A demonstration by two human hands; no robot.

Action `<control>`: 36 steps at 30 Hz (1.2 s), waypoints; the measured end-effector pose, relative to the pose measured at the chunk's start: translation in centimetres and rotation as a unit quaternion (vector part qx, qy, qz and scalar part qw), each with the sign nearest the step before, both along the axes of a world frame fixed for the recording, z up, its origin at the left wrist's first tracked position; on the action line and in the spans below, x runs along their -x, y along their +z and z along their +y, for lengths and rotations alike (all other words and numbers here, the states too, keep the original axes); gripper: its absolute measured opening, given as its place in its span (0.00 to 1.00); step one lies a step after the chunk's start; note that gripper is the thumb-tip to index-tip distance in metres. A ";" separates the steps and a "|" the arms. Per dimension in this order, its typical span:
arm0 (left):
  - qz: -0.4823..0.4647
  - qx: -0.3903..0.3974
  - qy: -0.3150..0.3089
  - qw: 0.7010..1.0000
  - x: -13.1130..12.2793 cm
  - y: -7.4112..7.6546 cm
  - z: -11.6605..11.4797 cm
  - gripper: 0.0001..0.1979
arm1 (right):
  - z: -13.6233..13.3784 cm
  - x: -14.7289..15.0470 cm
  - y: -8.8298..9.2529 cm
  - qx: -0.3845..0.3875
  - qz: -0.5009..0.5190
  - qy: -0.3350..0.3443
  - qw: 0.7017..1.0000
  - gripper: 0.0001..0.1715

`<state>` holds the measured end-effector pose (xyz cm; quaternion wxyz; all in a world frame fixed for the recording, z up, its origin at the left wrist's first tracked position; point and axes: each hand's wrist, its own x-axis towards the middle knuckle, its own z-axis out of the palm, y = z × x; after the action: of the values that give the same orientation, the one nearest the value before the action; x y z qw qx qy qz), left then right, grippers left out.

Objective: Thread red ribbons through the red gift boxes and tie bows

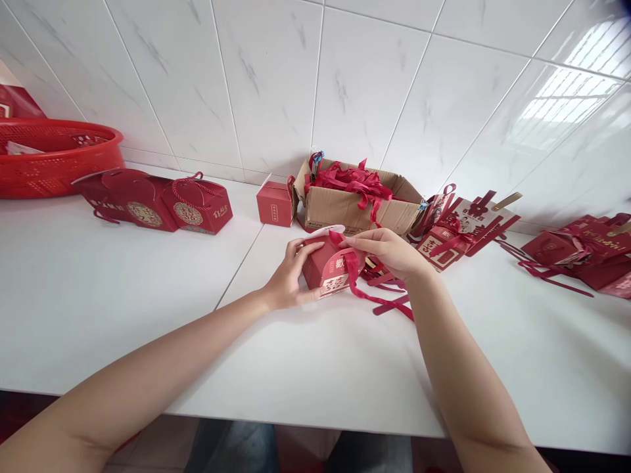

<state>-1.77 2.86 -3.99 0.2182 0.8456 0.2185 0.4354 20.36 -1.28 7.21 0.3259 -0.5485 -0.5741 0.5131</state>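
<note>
A small red paper gift box (315, 264) with white and gold printing sits tilted on the white table. My left hand (288, 279) grips its left side, the fingers over the top and the thumb low at the front. At the top of the box, my right hand (389, 251) pinches a red ribbon (353, 276) between thumb and fingertips. One end of the ribbon hangs down the front and trails right across the table. Under my right hand lie flat dark-red strips (389, 305), partly hidden by it.
Behind the box, an open cardboard box (340, 211) holds loose red ribbons (355, 180). Beside it stands another red box (275, 203). Larger red boxes (158, 200) and a red plastic basket (59, 164) are left; decorated boxes (446, 246) stand right. A tiled wall (276, 79) closes the back.
</note>
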 end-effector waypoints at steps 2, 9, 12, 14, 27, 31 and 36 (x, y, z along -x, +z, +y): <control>0.002 0.001 0.001 1.000 0.0 0.0 0.0 0.42 | -0.1 0.1 0.1 0.007 0.010 -0.004 1.000 0.17; -0.001 0.004 -0.001 1.000 -0.1 -0.1 0.1 0.43 | 0.3 -0.2 -0.5 -0.020 0.033 0.020 0.999 0.20; 0.002 0.007 -0.001 1.000 -0.1 -0.2 0.2 0.43 | 0.2 -0.3 -0.5 -0.018 0.034 0.031 0.999 0.20; 0.002 0.011 -0.002 1.000 -0.1 -0.3 0.2 0.44 | 0.2 -0.3 -0.5 -0.010 0.048 0.035 0.998 0.21; -0.007 -0.001 -0.006 1.000 -0.1 -0.6 0.4 0.44 | 1.0 -1.5 -1.1 -0.036 0.044 0.050 0.997 0.17; -0.009 -0.005 -0.008 1.000 0.0 -0.5 0.4 0.43 | 0.8 -1.6 -0.9 -0.036 0.042 0.064 0.996 0.17; -0.006 0.003 -0.011 1.000 0.0 -0.5 0.3 0.43 | 1.0 -1.8 -1.1 -0.057 0.054 0.030 0.996 0.17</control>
<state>-1.74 3.20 -4.44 0.2268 0.8445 0.2095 0.4377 22.14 -0.31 6.12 0.3715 -0.4831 -0.6003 0.5179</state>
